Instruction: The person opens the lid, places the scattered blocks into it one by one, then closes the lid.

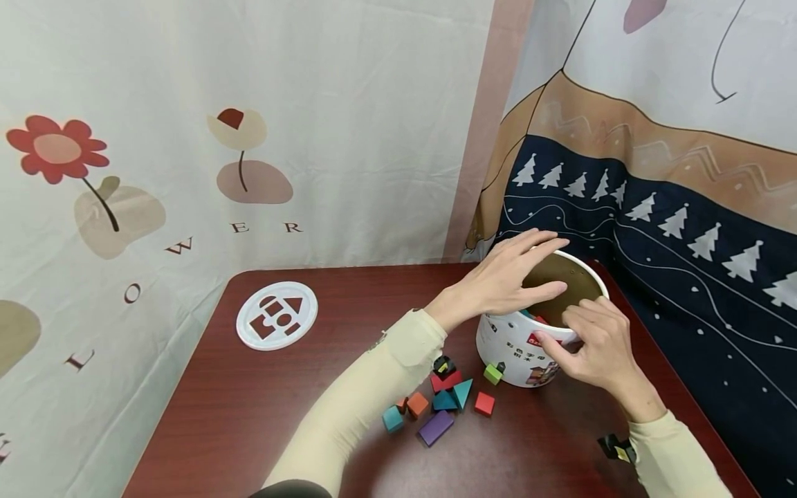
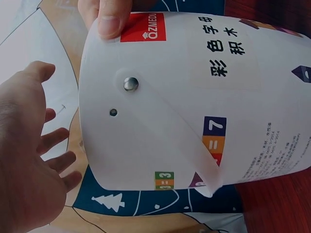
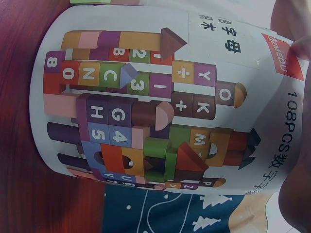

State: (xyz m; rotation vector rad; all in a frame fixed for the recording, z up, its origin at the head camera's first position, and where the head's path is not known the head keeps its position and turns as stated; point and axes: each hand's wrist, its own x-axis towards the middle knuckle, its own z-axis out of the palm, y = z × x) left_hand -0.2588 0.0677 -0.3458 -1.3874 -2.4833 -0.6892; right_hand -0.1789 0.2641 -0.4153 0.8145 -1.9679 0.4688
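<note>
A white cardboard bucket with printed toy blocks on its side stands at the right of the table, tilted a little. My right hand grips its near rim, thumb outside beside the red label and fingers curled over the edge. Over the bucket's mouth my left hand is held with straight, spread fingers and nothing in it. In the left wrist view that hand is beside the rim, apart from the bucket wall. A bit of red block shows inside; the rest of the contents is hidden.
Several coloured blocks lie left of the bucket, among them a purple block, a red cube and a green block. A white lid with shaped holes lies at the table's far left. Printed curtains hang behind the table.
</note>
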